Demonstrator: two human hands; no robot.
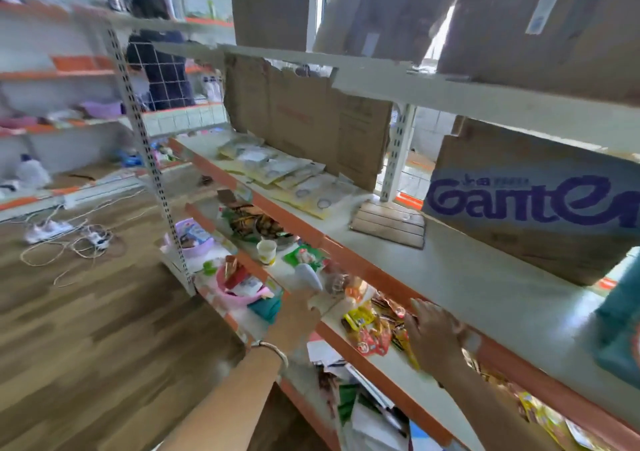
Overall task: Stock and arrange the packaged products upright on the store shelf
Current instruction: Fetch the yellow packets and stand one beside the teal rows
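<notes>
Reaching toward the middle shelf (394, 371), the left hand (298, 315) gripped a pale packet (308, 275) from below, its fingers (310, 300) curled round the lower end, though blur hid the exact hold. Just to its right, the red and yellow packets (367, 329) lay flat in a loose heap on that shelf, and the right hand (433, 332) hovered over them with fingers nearly straight, apparently holding nothing. Such packets were judged light, soft and slippery; each should be pinched at a sealed top edge, not the crushable middle, and stood upright side by side.
</notes>
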